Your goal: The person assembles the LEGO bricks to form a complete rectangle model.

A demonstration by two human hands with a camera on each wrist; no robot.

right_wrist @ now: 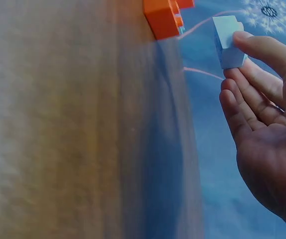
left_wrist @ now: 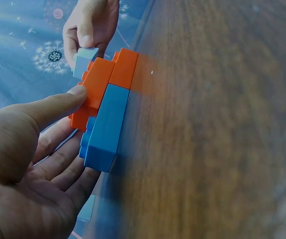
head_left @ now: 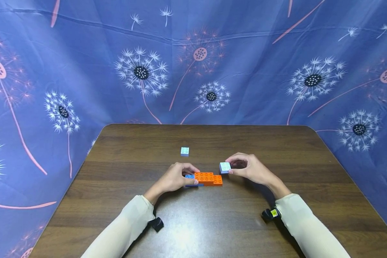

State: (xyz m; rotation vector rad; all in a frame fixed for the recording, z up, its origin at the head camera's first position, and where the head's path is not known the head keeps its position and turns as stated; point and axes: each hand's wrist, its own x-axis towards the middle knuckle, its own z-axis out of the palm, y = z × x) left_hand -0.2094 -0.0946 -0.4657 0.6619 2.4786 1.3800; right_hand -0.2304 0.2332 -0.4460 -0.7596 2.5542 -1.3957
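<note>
My left hand grips a joined group of toy building bricks by its left part, thumb on the near side and fingers behind. In that group a long orange brick sits on top, bridging a blue brick on the left and a lower orange brick on the right. Just right of it, my right hand pinches a light blue square brick between thumb and fingertips. In the right wrist view this light blue brick is held above the table, apart from the orange end.
A second light blue square brick lies on the wooden table, beyond the left hand. Behind the table's far edge hangs a blue cloth with dandelion print. Small black devices are worn at both wrists.
</note>
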